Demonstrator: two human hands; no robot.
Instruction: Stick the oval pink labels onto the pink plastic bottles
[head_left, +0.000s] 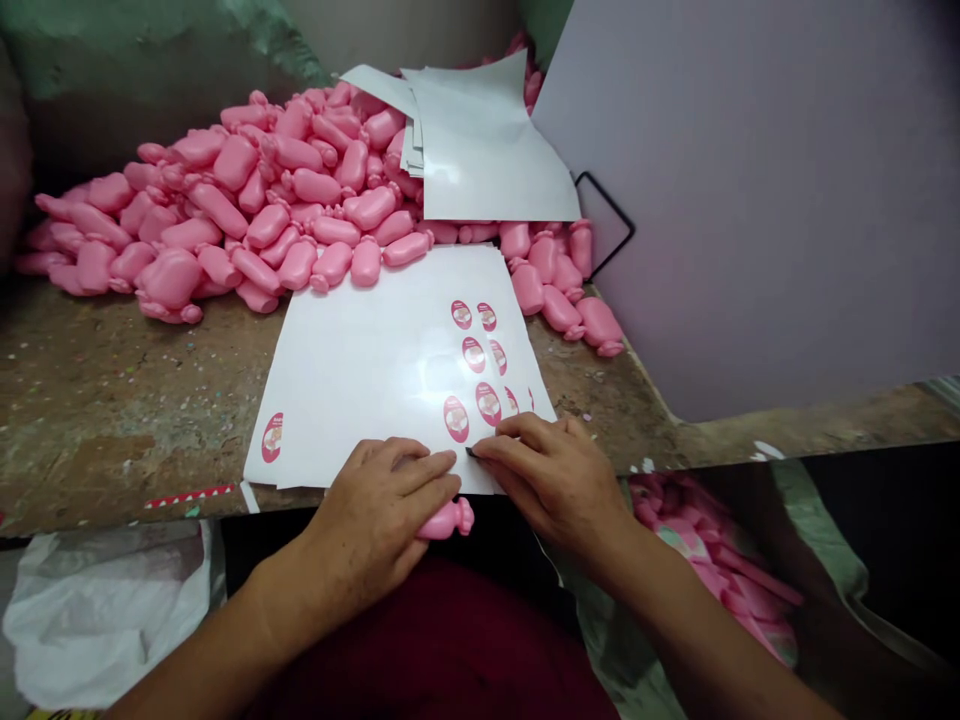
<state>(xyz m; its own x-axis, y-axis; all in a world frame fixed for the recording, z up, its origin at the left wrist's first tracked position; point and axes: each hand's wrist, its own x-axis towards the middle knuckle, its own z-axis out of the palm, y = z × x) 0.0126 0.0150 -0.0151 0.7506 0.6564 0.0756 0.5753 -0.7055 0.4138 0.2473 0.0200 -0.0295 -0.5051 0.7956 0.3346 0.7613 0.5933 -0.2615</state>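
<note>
— Where is the pink candy-shaped moulding [447, 520] found, and how is it held?
— It is cupped beneath the half-closed left hand [375, 505], its twisted end showing just below the label sheet [390, 380].
— And the right hand [551, 490]?
— It is half curled, fingertips set on the sheet; whether anything is pinched cannot be told.
— How will the moulding handle?
— It is judged light, smooth and fairly stiff, best gripped around its fat body.

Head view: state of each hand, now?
Left hand: closed, holding a pink candy-shaped piece.
Right hand: half closed on the white label sheet; cannot tell whether it grips it.
</note>
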